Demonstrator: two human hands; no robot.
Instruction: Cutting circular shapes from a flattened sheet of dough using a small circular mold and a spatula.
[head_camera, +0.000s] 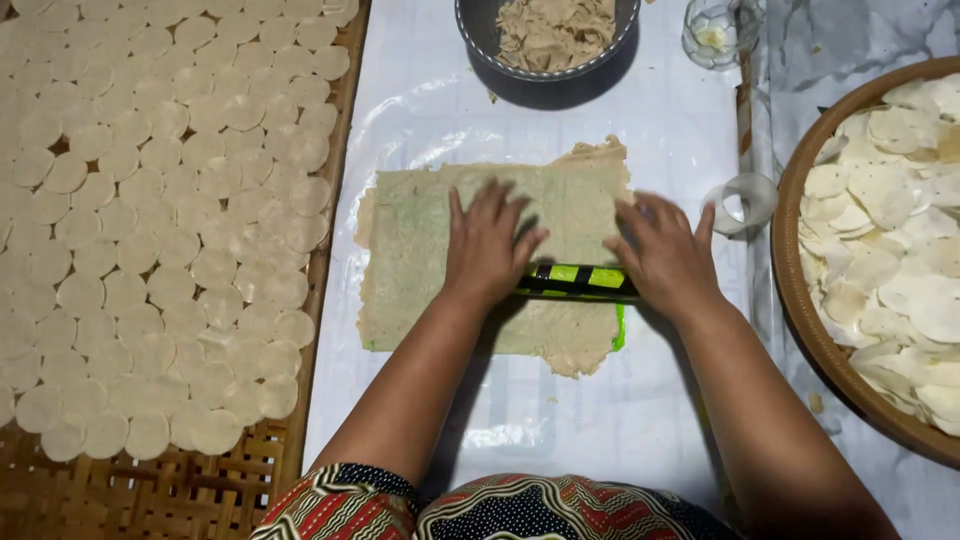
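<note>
A thin sheet of beige dough (420, 250) lies spread over a green mat on white plastic sheeting (420, 110). My left hand (490, 245) and my right hand (665, 255) both press palms down on a green and black roller (580, 280) that lies across the dough. The fingers of both hands are spread and point away from me. The roller's ends are hidden under my hands.
A woven bamboo tray (150, 490) at left carries several rows of round dough discs (150, 220). A round basket (800, 300) at right holds a pile of cut discs. A metal bowl of dough (550, 35), a glass (715, 30) and a ring cutter (745, 200) stand beyond.
</note>
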